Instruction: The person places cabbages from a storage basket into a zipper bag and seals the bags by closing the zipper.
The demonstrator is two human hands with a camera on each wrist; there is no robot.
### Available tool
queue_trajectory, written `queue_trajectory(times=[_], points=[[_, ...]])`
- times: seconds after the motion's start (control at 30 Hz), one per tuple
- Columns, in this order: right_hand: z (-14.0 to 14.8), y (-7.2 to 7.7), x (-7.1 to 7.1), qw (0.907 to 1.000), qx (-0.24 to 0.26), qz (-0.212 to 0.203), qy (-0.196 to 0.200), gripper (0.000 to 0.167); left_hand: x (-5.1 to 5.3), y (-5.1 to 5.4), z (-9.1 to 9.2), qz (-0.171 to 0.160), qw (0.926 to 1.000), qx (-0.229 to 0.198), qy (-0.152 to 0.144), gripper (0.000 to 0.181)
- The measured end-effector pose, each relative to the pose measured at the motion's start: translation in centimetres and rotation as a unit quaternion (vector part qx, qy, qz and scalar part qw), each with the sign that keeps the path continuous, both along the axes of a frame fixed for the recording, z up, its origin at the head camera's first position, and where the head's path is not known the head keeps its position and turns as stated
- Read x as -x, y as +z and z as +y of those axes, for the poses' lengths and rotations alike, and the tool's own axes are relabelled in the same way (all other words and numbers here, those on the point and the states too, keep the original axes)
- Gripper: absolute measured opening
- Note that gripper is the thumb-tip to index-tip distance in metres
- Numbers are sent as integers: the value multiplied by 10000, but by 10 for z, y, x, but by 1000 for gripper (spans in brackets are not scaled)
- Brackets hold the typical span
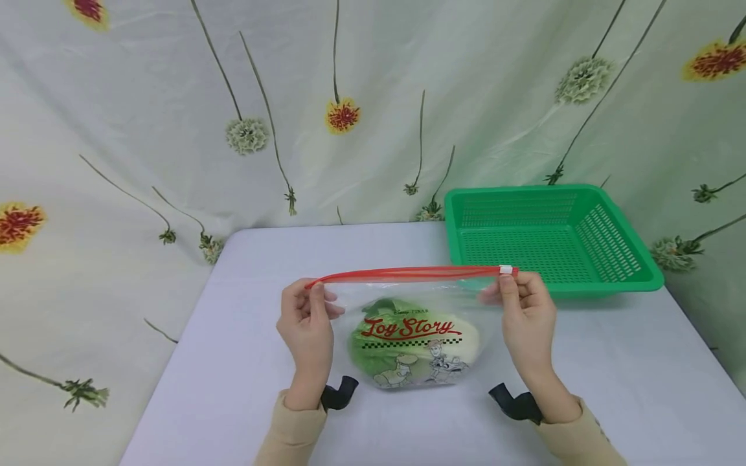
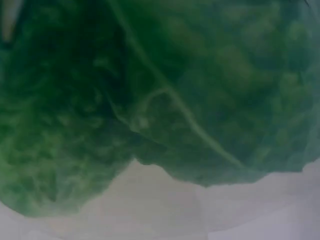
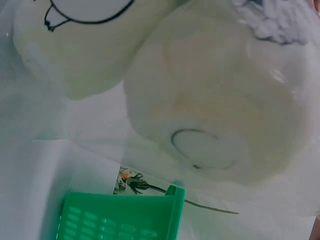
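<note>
A clear slider zip bag [image 1: 412, 344] hangs upright over the table, printed with "Toy Story" and cartoon figures. Green leafy vegetables with pale stems, like bok choy [image 1: 358, 359], show through its plastic. My left hand [image 1: 309, 323] pinches the left end of the red zip strip [image 1: 402, 275]. At the other end, my right hand [image 1: 527, 317] pinches the strip's corner just below the white slider [image 1: 506, 269]. Dark green leaves [image 2: 200, 90] fill the left wrist view. Thick pale stems [image 3: 210, 95] press against the plastic in the right wrist view. Neither wrist view clearly shows the fingers.
Behind the bag's right end, a green plastic basket [image 1: 550, 288] with slotted walls stands at the table's back right. The table has a white cover [image 1: 233, 362]. A flower-printed cloth [image 1: 379, 162] hangs behind it. Black straps [image 1: 515, 404] sit on both wrists.
</note>
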State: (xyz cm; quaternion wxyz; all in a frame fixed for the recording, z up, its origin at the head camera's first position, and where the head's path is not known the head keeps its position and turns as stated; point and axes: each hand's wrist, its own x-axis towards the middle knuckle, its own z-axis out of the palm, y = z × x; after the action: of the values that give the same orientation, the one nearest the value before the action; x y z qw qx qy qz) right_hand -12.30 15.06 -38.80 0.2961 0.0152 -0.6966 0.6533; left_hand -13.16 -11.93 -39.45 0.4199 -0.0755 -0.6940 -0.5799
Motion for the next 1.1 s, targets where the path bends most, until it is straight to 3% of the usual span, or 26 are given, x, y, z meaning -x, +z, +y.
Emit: queue_trajectory(times=[0.17,0.3,0.43,0.57,0.73,0.83,1.0,1.1], points=[[-5,-9,5,9962,-494,449,-563,18,2,-4,5,52,9985,385,390,8],[-7,-13,7,9932,-670,574,-766,19,3,-6,6,-32,9981,457,414,6],[-6,-16,7,9924,-688,571,-840,19,0,-9,4,-414,9978,382,358,10],[-5,-15,5,9967,-294,440,-608,22,-4,-7,2,-729,9969,196,222,17],[-4,-14,4,9988,254,369,-174,25,-8,-3,3,-787,9968,28,128,15],[-4,-14,3,9986,383,337,-108,26,-12,-2,3,-809,9966,-43,149,14],[-7,-15,3,9964,676,500,131,27,-19,2,-2,-907,9951,227,312,13],[-9,-15,3,9948,759,634,244,28,-22,10,-8,-893,9926,485,669,16]])
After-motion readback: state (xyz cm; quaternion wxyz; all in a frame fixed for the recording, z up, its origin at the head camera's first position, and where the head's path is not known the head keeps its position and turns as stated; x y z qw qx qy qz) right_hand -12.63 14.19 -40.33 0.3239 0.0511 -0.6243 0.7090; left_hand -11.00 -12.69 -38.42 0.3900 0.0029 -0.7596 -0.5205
